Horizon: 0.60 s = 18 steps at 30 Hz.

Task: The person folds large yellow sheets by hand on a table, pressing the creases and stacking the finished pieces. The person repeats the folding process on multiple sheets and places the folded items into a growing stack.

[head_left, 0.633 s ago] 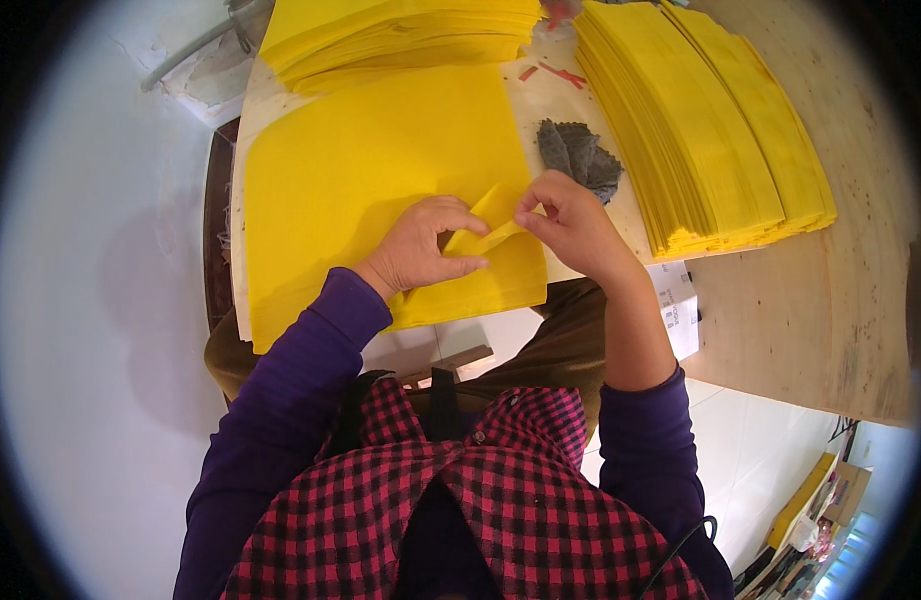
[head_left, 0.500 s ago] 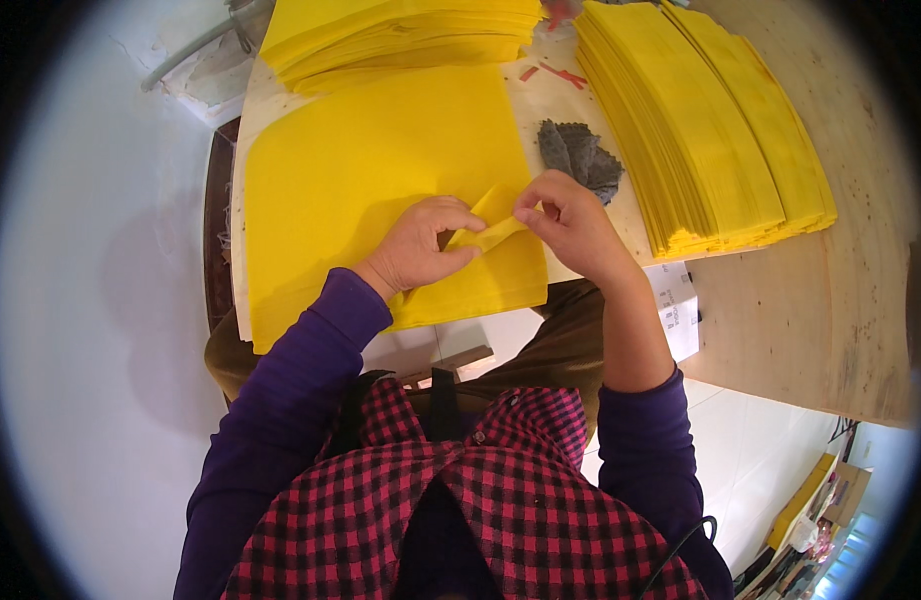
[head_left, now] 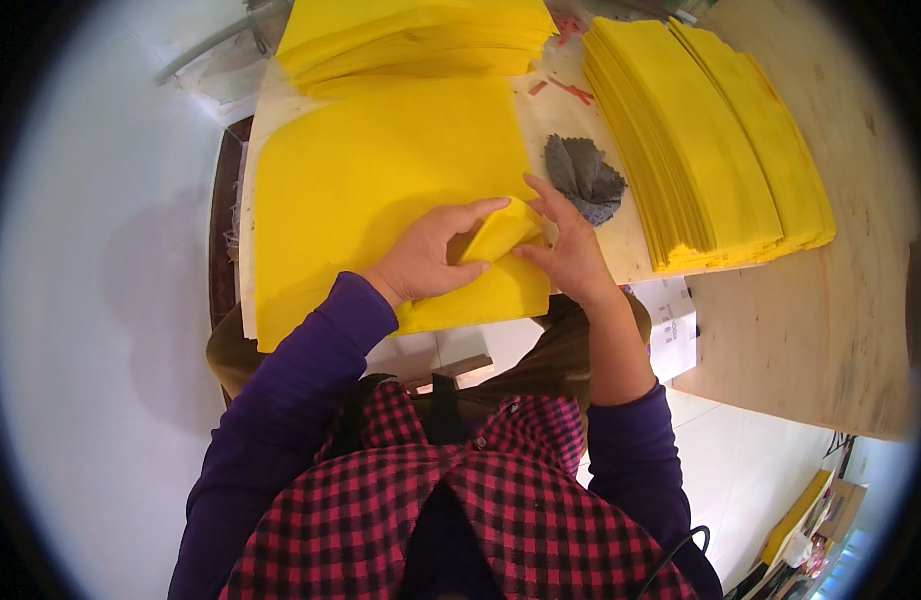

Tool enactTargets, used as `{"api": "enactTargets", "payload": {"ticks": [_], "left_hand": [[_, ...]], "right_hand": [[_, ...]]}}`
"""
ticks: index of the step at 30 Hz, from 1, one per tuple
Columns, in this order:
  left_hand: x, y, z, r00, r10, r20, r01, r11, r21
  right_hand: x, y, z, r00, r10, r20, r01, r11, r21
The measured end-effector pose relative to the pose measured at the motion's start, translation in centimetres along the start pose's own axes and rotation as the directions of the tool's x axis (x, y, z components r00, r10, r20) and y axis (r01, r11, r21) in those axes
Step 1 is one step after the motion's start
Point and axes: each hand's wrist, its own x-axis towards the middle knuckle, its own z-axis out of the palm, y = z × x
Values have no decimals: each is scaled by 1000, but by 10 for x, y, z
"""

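A wide sheet of yellow cloth (head_left: pixel 381 140) lies on the table before me. Near its front right corner a smaller folded flap of yellow cloth (head_left: pixel 505 228) stands up from it. My left hand (head_left: pixel 431 245) has this flap between thumb and forefinger. At the flap's right end is my right hand (head_left: pixel 571 245), its thumb pressed to the cloth and its forefinger raised and apart. The other fingers are partly hidden behind the thumb and cloth, but the hand keeps the flap's end. A crumpled dark grey cloth scrap (head_left: pixel 586 178) lies just beyond my right hand.
Yellow cloth stacks stand at the back (head_left: pixel 411 45) and, in two long piles, on the right (head_left: pixel 721 140). Red strips (head_left: pixel 571 92) lie between them. A wooden board (head_left: pixel 811 330) extends at right, near a white printed box (head_left: pixel 671 325). The white wall (head_left: pixel 101 300) is at left.
My right hand has loosened its pinch, with the forefinger lifting off the flap. The flap stands wider and more upright, and my left hand has shifted slightly right. The view has tilted a little.
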Motion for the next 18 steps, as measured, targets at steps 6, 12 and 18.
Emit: {"api": "enactTargets", "payload": {"ticks": [6,12,18], "left_hand": [[3,24,-4,990,-12,142,-33,951,307],[-29,36,3,997,-66,31,38,836,547],[-98,31,-29,980,-109,-164,196,639,744]], "right_hand": [[0,7,-3,991,94,91,-102,991,87],[-2,23,-3,995,-83,64,76,991,108],[-8,29,1,998,-62,18,56,972,226]]}}
